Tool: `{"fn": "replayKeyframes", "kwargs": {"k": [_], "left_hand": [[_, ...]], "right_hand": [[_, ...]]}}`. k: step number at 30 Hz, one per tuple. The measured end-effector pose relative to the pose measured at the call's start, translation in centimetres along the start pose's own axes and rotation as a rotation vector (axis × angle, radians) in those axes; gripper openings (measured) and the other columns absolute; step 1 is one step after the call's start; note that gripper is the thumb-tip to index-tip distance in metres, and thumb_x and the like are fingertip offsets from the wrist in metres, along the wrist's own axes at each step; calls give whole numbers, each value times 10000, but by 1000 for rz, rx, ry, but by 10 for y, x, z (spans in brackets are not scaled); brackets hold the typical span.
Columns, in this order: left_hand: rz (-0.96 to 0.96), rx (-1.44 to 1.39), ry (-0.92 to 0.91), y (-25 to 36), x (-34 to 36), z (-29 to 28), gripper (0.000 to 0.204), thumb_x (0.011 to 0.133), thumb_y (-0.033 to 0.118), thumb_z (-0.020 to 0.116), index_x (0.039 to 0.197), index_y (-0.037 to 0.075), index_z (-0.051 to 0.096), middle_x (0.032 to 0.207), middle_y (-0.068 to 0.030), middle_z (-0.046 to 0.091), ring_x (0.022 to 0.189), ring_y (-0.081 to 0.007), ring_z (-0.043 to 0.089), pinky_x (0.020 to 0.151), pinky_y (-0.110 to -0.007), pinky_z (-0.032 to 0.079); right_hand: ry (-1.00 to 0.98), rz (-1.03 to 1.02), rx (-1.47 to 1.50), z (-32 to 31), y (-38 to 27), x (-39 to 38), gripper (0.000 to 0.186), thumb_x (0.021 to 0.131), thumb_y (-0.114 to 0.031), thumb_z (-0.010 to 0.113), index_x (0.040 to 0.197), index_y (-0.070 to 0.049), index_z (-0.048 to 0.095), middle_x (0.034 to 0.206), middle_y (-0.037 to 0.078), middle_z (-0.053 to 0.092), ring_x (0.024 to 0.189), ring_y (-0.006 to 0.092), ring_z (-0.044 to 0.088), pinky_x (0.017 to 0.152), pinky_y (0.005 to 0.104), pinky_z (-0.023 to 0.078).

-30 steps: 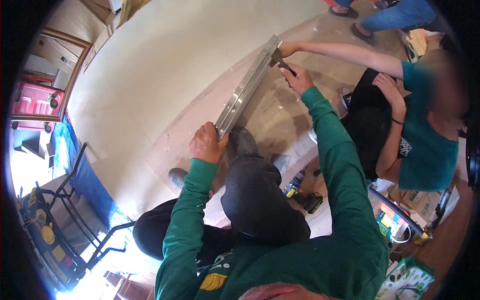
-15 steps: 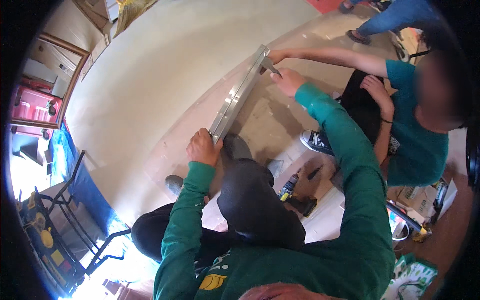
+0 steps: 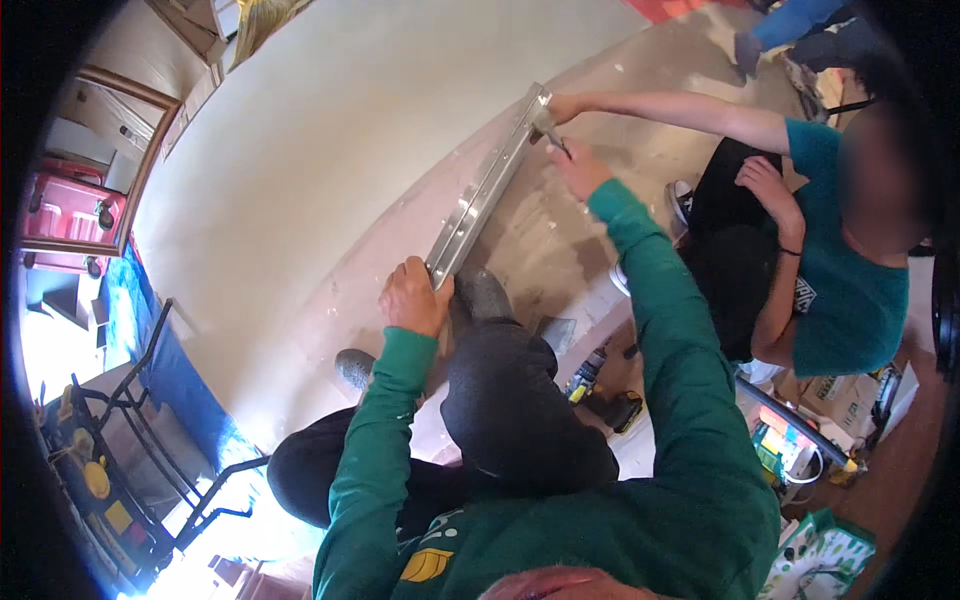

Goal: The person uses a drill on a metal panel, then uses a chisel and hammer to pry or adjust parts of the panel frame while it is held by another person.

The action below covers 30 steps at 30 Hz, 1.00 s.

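A long metal channel point(image 3: 485, 195) slants across the middle, up and away to the right, in front of the pale wall. My left hand point(image 3: 415, 297) is closed round its near end. Close to the far end, my right hand point(image 3: 580, 168) grips what looks like a putty knife point(image 3: 545, 122), its blade against or just beside the channel. A co-worker's hand point(image 3: 568, 106) reaches in from the right and is at that same far end; its fingertips are partly hidden.
The co-worker point(image 3: 850, 300) sits close on my right. A yellow-and-black cordless drill point(image 3: 605, 395) lies by my knee. A folding workbench point(image 3: 110, 480) stands at lower left, a framed mirror point(image 3: 150, 200) at far left, a patterned bag point(image 3: 820, 550) at lower right.
The channel and my left hand have shifted slightly to the right. My right hand has tilted the putty knife at the far end. The co-worker has shifted right, legs drawn back.
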State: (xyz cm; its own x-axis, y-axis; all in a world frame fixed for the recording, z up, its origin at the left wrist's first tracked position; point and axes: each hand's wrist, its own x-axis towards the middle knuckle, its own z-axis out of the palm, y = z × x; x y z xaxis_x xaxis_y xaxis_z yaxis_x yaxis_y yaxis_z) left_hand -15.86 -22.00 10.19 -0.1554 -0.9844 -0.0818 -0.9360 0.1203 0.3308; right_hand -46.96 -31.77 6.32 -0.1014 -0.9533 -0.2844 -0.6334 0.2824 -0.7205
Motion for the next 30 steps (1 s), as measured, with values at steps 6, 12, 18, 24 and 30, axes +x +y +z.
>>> {"fn": "replayKeyframes", "kwargs": {"k": [6, 12, 18, 24, 30], "left_hand": [[5, -16, -8, -2, 4, 3, 374, 744, 347, 712, 835, 40, 519, 820, -165, 602, 795, -370, 611, 677, -472, 493], [0, -9, 12, -2, 0, -3, 362, 730, 323, 730, 823, 42, 522, 822, -156, 601, 789, -361, 607, 668, -472, 493], [-16, -38, 24, 1, 2, -1, 367, 721, 322, 739, 810, 41, 519, 800, -152, 594, 768, -355, 602, 648, -478, 484], [3, -29, 47, -2, 2, -4, 360, 724, 314, 738, 787, 42, 511, 766, -147, 579, 734, -357, 596, 622, -481, 475], [36, -24, 56, -2, -1, -6, 361, 723, 314, 741, 774, 48, 503, 751, -147, 571, 718, -360, 589, 616, -483, 472]], "right_hand": [[278, -139, 10, 37, 12, 8, 411, 944, -370, 463, 936, 27, 567, 792, 261, 612, 798, 448, 601, 743, 497, 477], [131, 77, 389, 41, -34, -1, 302, 946, -304, 489, 910, -7, 532, 587, 124, 533, 430, 222, 544, 453, 397, 442], [310, -197, 0, 29, 11, 7, 277, 921, -268, 520, 890, 7, 521, 816, 281, 601, 771, 460, 592, 671, 510, 461], [245, -204, 171, 41, 6, 9, 264, 926, -254, 518, 901, 9, 523, 800, 272, 598, 752, 460, 585, 663, 503, 456], [409, -183, 290, 62, -3, 8, 271, 927, -263, 516, 938, 6, 547, 806, 269, 602, 755, 457, 588, 689, 500, 458]]}}
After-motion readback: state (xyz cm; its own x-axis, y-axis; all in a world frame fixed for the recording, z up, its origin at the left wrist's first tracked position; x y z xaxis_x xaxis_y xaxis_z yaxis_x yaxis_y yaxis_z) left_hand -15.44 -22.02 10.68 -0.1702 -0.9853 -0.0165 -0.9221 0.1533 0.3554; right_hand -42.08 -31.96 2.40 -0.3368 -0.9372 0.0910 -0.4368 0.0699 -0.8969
